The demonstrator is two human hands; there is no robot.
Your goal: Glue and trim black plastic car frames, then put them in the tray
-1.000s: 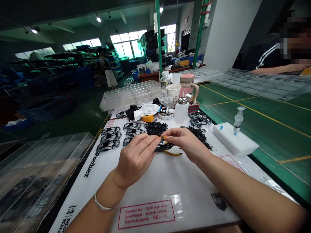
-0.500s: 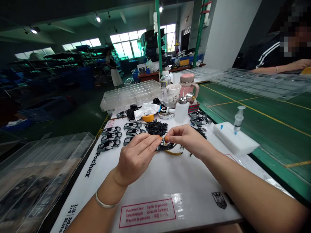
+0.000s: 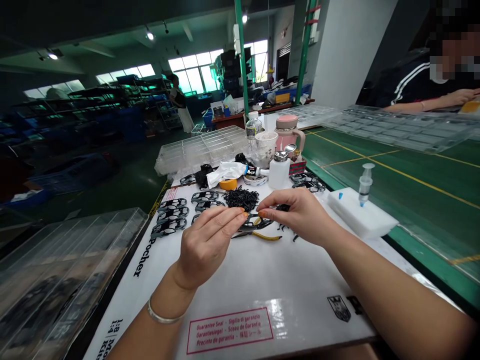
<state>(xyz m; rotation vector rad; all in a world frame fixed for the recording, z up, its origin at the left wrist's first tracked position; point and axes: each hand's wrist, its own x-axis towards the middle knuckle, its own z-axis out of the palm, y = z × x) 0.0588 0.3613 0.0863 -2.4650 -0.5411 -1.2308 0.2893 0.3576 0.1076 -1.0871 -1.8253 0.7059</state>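
My left hand (image 3: 210, 242) and my right hand (image 3: 296, 212) meet over the middle of the white board (image 3: 247, 280), fingertips pinched together almost touching. Between them sits a small black part too small to make out clearly. Just beneath lies a flat black frame piece (image 3: 255, 225) and yellow-handled pliers (image 3: 268, 236). A heap of small black parts (image 3: 242, 198) lies right behind my fingers. More black pieces (image 3: 288, 229) lie scattered under my right hand. Rows of black frame pieces (image 3: 168, 217) lie to the left.
Behind stand a white dispenser bottle (image 3: 279, 170), a pink jug (image 3: 288, 132), a cup (image 3: 265, 146), a glue tube (image 3: 232, 171) and yellow tape (image 3: 228, 184). A syringe (image 3: 363, 185) stands in a white foam block (image 3: 362, 217) at right. Clear trays (image 3: 56, 270) lie at left. A co-worker's arm (image 3: 431, 102) rests at far right.
My right hand has shifted slightly right and back, uncovering the pliers and the frame piece. The left hand has barely moved. The person walking in the background has gone further right.
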